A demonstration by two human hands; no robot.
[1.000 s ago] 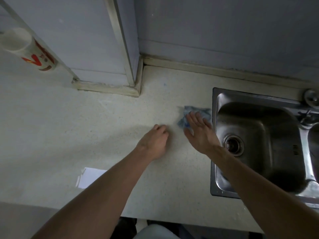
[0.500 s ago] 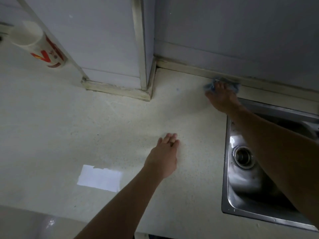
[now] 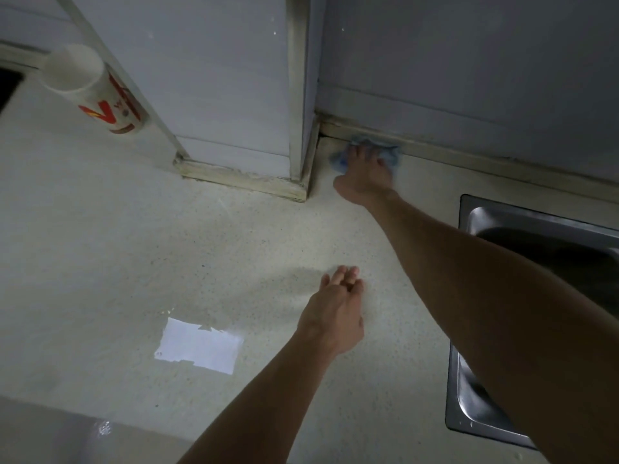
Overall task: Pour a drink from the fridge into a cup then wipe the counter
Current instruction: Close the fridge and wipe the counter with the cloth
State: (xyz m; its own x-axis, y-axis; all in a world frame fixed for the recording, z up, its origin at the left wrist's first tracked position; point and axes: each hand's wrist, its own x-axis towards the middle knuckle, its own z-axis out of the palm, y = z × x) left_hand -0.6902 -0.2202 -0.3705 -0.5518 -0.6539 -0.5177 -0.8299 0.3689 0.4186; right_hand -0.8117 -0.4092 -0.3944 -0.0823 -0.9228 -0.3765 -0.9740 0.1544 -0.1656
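Far back on the surface, a crumpled blue cloth lies in the corner where the pale wall trim meets the foot of a boxed column. The cloth touches the trim along its far edge and sits just right of the column's base. The right hand lies flat on top of it, palm down, fingers stretched forward and pressing the cloth onto the surface; the fingertips are partly lost in its folds. The right forearm reaches in from the lower right and crosses over the near corner of a steel sink set into the surface.

Nearer the camera, well apart from the cloth, the left hand rests on the speckled surface with its fingers straight and held close together, holding nothing. Just left of that wrist is a bright white rectangular patch; I cannot tell whether it is paper or a reflection. At the far left a white paper cup with red markings stands on the surface, beside the column.
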